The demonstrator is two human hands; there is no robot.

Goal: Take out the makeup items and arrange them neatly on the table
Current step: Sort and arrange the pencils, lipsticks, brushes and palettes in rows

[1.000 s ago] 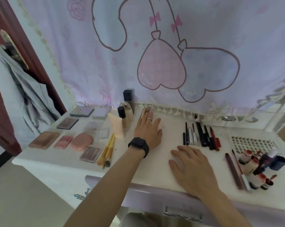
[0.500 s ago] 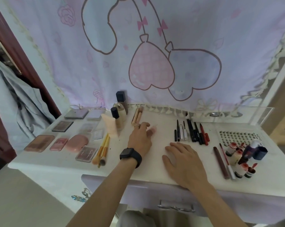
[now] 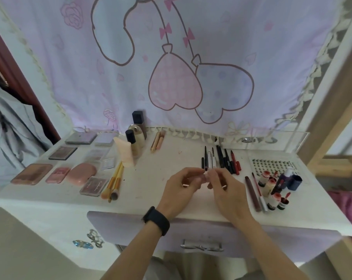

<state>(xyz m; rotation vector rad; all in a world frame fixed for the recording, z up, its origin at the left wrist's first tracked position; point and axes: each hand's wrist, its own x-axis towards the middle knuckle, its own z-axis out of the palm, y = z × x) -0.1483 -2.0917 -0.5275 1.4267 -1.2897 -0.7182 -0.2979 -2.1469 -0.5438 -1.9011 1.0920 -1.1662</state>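
Left hand [image 3: 180, 191] and right hand [image 3: 226, 191] meet over the front centre of the table [image 3: 167, 158], fingertips of each pinching one end of a small pink item [image 3: 205, 177], just before the pencils [image 3: 221, 158]; palettes [image 3: 63, 152] left, bottles [image 3: 272, 188] right.

From here I read the table top [image 3: 161, 158] as white and matt with faint smudges, and the curtain [image 3: 211, 57] behind its back edge as soft printed cloth. The drawer handle [image 3: 201, 246] under the front edge shines like metal, the screen [image 3: 282, 141] at the back right corner is clear glossy plastic, and the pink compact [image 3: 81, 174] near the left edge has a smooth, slightly shiny shell. The watch strap [image 3: 157, 220] looks matt black.
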